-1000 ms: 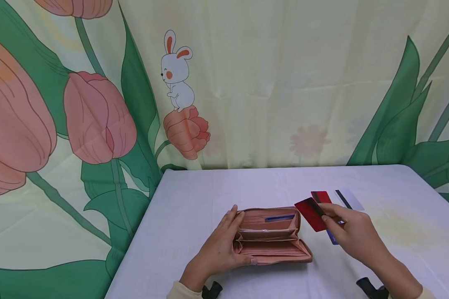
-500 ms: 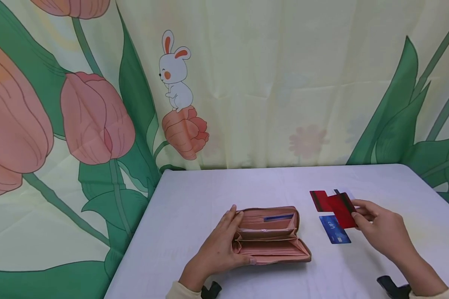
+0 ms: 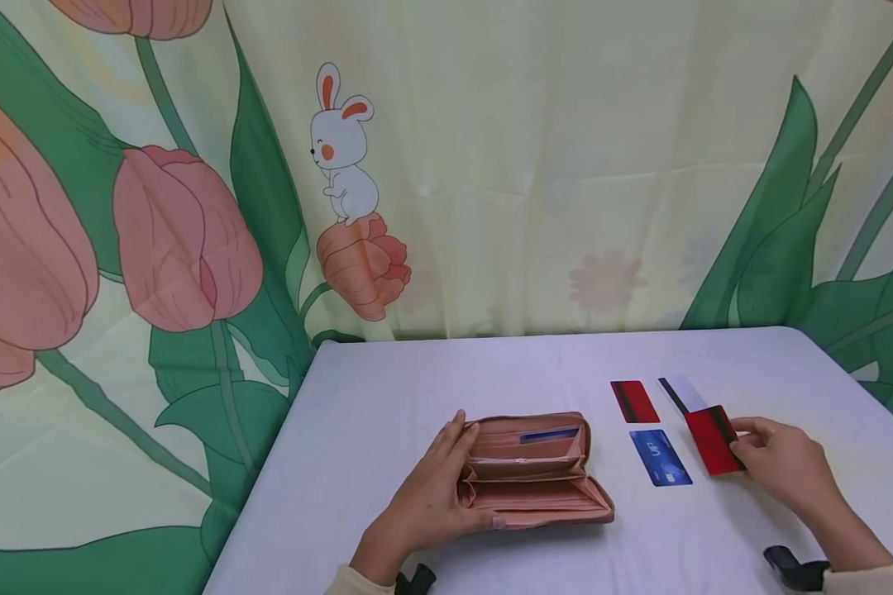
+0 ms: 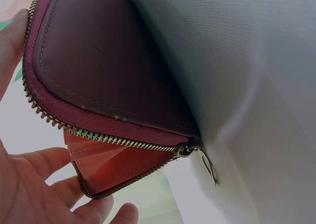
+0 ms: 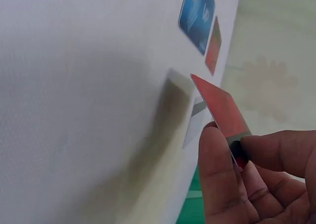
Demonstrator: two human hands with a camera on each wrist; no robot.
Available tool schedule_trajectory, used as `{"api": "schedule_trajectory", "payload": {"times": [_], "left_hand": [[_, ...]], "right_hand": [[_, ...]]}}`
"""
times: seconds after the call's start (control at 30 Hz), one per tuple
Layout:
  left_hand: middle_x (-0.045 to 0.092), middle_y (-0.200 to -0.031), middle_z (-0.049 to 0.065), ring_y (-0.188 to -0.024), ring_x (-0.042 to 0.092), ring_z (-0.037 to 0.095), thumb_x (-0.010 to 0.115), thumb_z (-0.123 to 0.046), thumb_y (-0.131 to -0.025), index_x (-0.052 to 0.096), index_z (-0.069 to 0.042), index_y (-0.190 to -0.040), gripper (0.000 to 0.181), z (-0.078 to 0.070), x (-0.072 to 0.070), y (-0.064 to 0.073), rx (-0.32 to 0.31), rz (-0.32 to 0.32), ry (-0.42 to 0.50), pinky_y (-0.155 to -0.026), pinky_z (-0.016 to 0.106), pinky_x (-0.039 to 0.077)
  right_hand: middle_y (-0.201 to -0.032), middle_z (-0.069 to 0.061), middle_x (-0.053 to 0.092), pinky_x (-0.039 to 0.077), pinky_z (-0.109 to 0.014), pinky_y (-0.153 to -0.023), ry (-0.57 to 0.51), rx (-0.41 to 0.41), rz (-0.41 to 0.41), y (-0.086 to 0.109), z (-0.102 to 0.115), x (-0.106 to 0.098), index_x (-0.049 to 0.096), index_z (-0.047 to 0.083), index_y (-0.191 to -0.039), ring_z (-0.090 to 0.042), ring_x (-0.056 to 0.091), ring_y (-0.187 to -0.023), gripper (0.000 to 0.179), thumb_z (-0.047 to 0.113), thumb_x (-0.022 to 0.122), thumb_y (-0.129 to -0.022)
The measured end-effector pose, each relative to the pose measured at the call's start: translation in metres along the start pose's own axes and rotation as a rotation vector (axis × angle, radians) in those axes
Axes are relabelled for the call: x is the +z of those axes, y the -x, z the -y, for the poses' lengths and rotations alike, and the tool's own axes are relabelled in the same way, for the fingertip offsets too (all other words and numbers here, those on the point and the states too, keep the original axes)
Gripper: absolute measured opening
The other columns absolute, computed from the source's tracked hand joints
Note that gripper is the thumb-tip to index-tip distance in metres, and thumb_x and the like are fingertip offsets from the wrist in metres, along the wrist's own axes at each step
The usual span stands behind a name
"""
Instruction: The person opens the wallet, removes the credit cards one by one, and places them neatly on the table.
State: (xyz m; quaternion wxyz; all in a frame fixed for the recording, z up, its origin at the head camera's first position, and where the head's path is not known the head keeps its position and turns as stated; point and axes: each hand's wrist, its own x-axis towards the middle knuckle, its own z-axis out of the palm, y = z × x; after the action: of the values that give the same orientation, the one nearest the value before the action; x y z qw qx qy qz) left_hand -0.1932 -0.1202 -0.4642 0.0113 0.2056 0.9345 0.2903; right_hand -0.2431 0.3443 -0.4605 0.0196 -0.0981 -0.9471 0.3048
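My left hand (image 3: 433, 494) grips an unzipped pink zip-around wallet (image 3: 539, 494) at its left end, thumb on the near edge and fingers along the far one. A blue card edge (image 3: 548, 435) shows in a slot inside. In the left wrist view, the wallet's dark outer cover (image 4: 103, 61) and brass zipper (image 4: 128, 144) face the camera. Between thumb and fingers, my right hand (image 3: 785, 463) pinches a red bank card (image 3: 710, 442) with a dark stripe. That card, tilted in the right wrist view, hangs over the tabletop, its shadow below.
Right of the wallet, another red card (image 3: 634, 402) lies behind a blue card (image 3: 661, 458). Beside them is a whitish card (image 3: 686, 392) with a black stripe, partly covered by the held card. A white cloth covers the table (image 3: 432, 372); a printed curtain (image 3: 506, 165) hangs behind.
My right hand has carried the red card rightward, away from the wallet, past the blue card and lower toward the near side. The left hand stays on the wallet.
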Motion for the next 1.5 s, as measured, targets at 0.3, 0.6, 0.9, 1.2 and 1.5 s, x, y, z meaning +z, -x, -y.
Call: {"api": "schedule_trajectory", "payload": {"times": [0.3,0.6,0.9,1.2,1.5], "left_hand": [[0.006,-0.176,0.0,-0.16,0.017,0.032,0.082,-0.074,-0.072,0.025,-0.02,-0.168,0.124,0.0,0.002,0.004,-0.016,-0.004,0.001,-0.118,0.059,0.036],[0.007,-0.176,0.002,-0.16,0.017,0.031,0.085,-0.07,-0.072,0.026,-0.019,-0.167,0.123,-0.002,0.002,0.003,-0.014,-0.005,-0.001,-0.118,0.057,0.036],[0.008,-0.176,0.002,-0.16,0.017,0.029,0.086,-0.068,-0.073,0.027,-0.018,-0.167,0.122,-0.001,0.002,0.001,0.004,-0.012,-0.011,-0.118,0.057,0.037],[0.008,-0.176,0.002,-0.16,0.017,0.029,0.086,-0.066,-0.073,0.026,-0.017,-0.167,0.122,-0.003,0.001,0.001,0.003,-0.006,-0.022,-0.119,0.056,0.036],[0.01,-0.175,0.004,-0.16,0.018,0.028,0.086,-0.067,-0.073,0.026,-0.018,-0.167,0.122,-0.002,0.001,0.0,0.012,-0.016,-0.02,-0.117,0.057,0.038]], "right_hand": [[-0.128,-0.044,0.05,0.055,-0.027,-0.06,-0.074,0.185,0.134,-0.012,-0.021,0.007,0.05,-0.016,-0.139,-0.046,0.056,-0.101,0.047,0.009,0.058,-0.101],[-0.102,-0.037,0.065,0.057,-0.042,-0.068,0.086,0.129,0.068,-0.01,-0.015,0.009,0.059,-0.02,-0.123,-0.043,0.058,-0.091,0.039,0.002,0.067,-0.091],[-0.106,-0.04,0.063,0.054,-0.057,-0.079,0.198,0.121,0.055,-0.007,-0.004,0.01,0.058,-0.021,-0.121,-0.051,0.058,-0.097,0.041,0.002,0.069,-0.089],[-0.11,-0.041,0.061,0.053,-0.06,-0.081,0.25,0.107,0.024,-0.005,-0.002,0.013,0.059,-0.02,-0.12,-0.053,0.056,-0.098,0.039,0.0,0.068,-0.087],[-0.119,-0.041,0.057,0.055,-0.064,-0.081,0.306,0.085,0.002,-0.007,0.008,0.011,0.055,-0.014,-0.13,-0.056,0.057,-0.105,0.05,0.016,0.069,-0.092]]}}
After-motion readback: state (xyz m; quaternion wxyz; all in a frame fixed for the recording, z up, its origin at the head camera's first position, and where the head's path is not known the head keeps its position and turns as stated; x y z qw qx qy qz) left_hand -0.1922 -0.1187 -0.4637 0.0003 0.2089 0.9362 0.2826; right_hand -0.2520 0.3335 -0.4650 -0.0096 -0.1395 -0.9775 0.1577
